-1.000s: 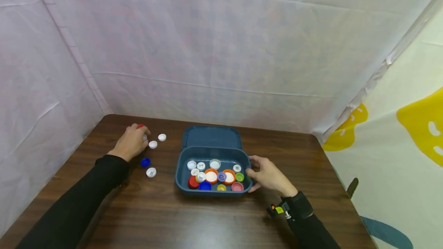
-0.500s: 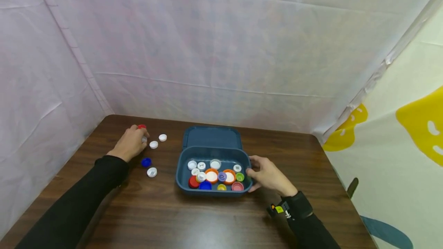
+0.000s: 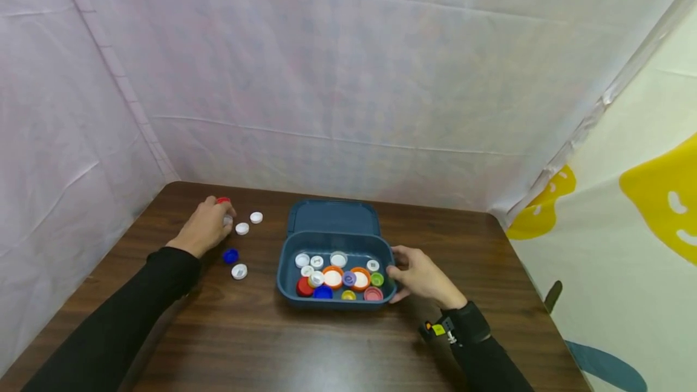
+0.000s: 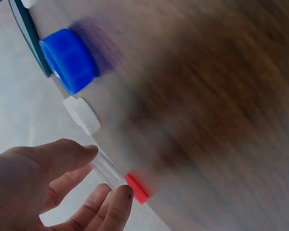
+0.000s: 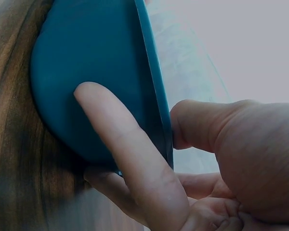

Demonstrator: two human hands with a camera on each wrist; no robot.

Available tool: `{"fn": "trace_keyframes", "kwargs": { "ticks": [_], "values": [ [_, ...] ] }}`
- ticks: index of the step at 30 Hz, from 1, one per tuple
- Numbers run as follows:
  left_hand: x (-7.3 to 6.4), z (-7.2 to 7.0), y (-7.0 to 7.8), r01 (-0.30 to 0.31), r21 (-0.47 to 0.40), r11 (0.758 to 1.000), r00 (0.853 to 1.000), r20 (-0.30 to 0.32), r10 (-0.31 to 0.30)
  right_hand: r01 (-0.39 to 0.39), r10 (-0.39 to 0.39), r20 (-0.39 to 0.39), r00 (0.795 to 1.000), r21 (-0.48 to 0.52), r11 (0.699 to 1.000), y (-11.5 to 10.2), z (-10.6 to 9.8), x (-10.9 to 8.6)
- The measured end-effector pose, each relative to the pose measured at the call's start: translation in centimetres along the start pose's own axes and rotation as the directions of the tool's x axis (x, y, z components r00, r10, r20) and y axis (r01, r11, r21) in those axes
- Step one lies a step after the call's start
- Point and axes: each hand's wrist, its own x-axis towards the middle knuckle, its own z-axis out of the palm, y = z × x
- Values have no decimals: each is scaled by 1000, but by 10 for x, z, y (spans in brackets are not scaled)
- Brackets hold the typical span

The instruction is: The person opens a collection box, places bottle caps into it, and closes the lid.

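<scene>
At the back left of the table, my left hand holds a whitish ridged bottle cap between thumb and fingers. Just past its fingertips lies a red cap. Two white caps, one of them nearer, lie to the right of this hand. A blue cap and another white cap are closer to me. My right hand grips the right end of a dark blue box, thumb over the rim and fingers against the outer wall.
Inside the box lie several caps in white, orange, purple, green, yellow, pink, blue and red. Its lid lies folded back behind it. The brown wooden table ends at white cloth walls at the back and sides.
The left hand has drawn slightly away from the red cap, showing more of it, with its fingers at the whitish cap. The right hand and box stay in place.
</scene>
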Motion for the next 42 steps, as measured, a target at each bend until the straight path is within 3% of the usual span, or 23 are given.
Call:
{"fn": "trace_keyframes", "kwargs": {
  "ticks": [4, 11, 19, 23, 28, 35, 42],
  "values": [
    [-2, -3, 10, -19, -15, 1000, 1000, -22, 19, -7, 7, 4, 1000, 10, 1000, 1, 0, 0],
    [-9, -9, 41, -47, -58, 997, 999, -11, 46, -24, 24, 5, 1000, 34, 999, 2, 0, 0],
    [-14, -10, 79, -134, -74, 988, 990, -59, 130, -30, 30, 3, 1000, 38, 999, -1, -1, 0],
    [-20, -10, 100, -194, -68, 979, 979, -84, 188, -32, 32, 6, 999, 36, 999, -2, -1, -1],
    [-28, -7, 127, -292, -71, 954, 954, -94, 285, -33, 33, 6, 999, 43, 999, -2, 0, -1],
    [-41, 5, 156, -359, -80, 930, 933, -15, 359, -31, 31, 5, 1000, 43, 999, -2, 0, 0],
    [-51, 16, 170, -403, -75, 912, 914, 21, 405, -34, 34, 8, 999, 45, 998, -1, 0, 1]
  ]
}}
